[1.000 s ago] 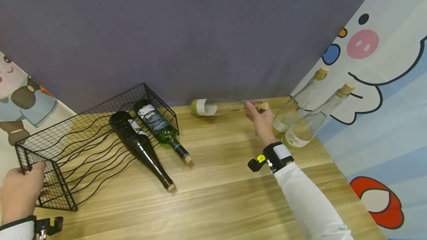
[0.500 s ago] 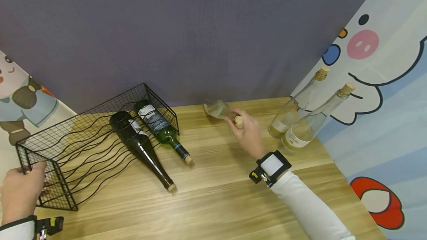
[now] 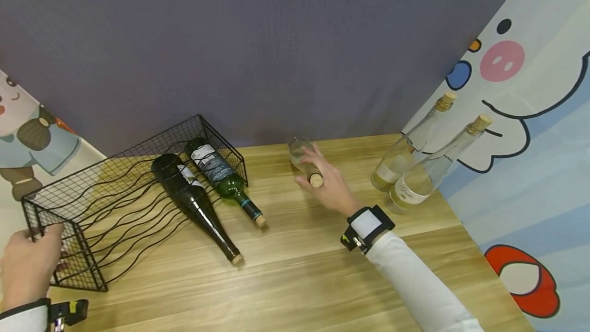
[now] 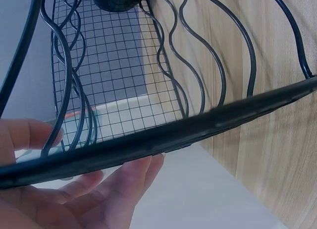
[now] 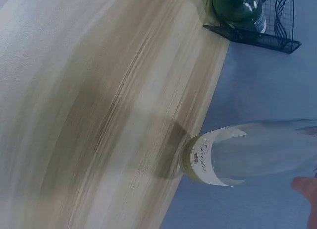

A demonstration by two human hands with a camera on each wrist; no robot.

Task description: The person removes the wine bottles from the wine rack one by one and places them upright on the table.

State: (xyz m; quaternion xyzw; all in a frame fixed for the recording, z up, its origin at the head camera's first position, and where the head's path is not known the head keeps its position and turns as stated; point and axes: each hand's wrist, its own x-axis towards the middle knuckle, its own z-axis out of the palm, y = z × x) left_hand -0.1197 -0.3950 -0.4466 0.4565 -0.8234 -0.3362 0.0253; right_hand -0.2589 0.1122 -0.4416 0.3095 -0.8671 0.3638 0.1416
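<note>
At the left end of the black wire bottle rack point(image 3: 223, 139), my left hand point(image 3: 29, 263) grips the frame, its thumb and fingers on both sides of the bar in the left wrist view. My right hand point(image 3: 331, 184) is at the corked neck of a clear bottle point(image 3: 297, 151), thumb and fingers spread apart around it. That clear bottle point(image 5: 247, 152), with a white label, stands on the table near the back wall. In the right wrist view a fingertip point(image 5: 303, 185) shows apart from the glass.
A dark bottle point(image 3: 184, 196) and a green bottle point(image 3: 228, 186) lie in the rack, corks toward the front. Two corked clear bottles point(image 3: 392, 168) point(image 3: 410, 191) stand at the right by the patterned wall. A grey wall point(image 3: 295, 55) closes off the back.
The clear bottle, lying on its side a second ago, has been tipped upright and moved left. My right hand went left with it and its fingers have spread. The left hand stays put.
</note>
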